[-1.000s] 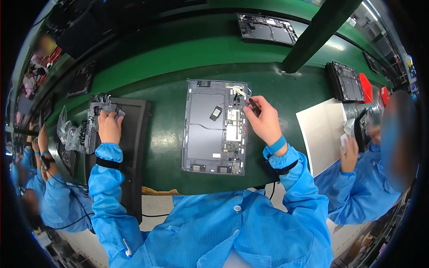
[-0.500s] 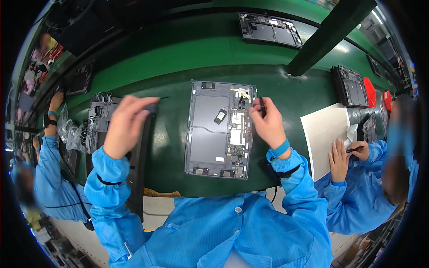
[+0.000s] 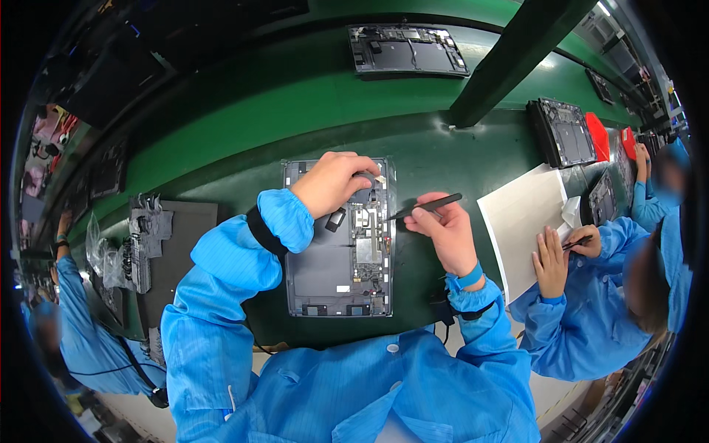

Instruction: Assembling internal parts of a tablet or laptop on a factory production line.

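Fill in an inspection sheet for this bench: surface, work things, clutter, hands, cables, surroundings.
Surface: green bench, partly covered.
Work things: opened device lying flat, parts exposed; dark pointed tool.
Clutter: dark panel, clear plastic bag at left.
Hands: left hand over device's upper part, grip unclear; right hand holds tool, tip near device's right edge.
Cables: black cable at bench's front edge.
Surroundings: co-worker's hand on pale sheet at right; second opened device at far side.

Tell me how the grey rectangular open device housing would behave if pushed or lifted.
The grey rectangular open device housing is probably stiff, judging by its straight framed edges. Broad and low, it seems unlikely to roll or tip. Its exposed circuit board may be fragile, and the small black rectangular part, lying askew, could slide.
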Demonstrator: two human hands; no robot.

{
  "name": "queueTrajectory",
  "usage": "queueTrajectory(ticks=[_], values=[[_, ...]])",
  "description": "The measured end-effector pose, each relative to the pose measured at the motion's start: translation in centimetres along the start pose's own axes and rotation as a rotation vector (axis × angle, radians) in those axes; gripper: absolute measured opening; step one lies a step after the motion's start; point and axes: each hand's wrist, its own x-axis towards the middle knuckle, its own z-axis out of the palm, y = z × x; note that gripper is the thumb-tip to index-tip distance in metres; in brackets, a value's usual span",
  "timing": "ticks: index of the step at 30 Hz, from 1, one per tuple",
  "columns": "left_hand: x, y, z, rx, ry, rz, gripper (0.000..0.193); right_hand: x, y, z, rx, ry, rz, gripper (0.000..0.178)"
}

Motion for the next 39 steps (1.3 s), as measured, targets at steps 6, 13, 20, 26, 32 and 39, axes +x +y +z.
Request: queueTrajectory(ticks=[6,13,20,26,32,39], values=[[-1.2,3.0,0.2,0.207,0.316,0.021,0.02,-0.1,0.1,1.3,-0.03,0.005,0.038,0.023],[-5.0,3.5,1.5,0.172,0.133,-0.004,0.014,-0.5,1.4,2.4,-0.186,0.012,-0.065,0.022],[-6.1,3.7,2.7,0.205,0.115,-0.045,0.013,-0.6,1.4,2.8,-0.229,0.014,-0.068,0.021],[-5.9,3.8,3.0,0.207,0.123,-0.033,0.009,-0.1,1.4,2.7,-0.086,0.001,0.0,0.016],[-5.2,3.9,3.2,0.231,0.133,-0.064,0.009,0.0,1.5,2.7,-0.028,0.019,0.01,0.016],[-4.9,3.9,3.4,0.198,0.133,-0.056,0.011,0.0,1.2,2.6,-0.027,0.03,-0.02,0.016]])
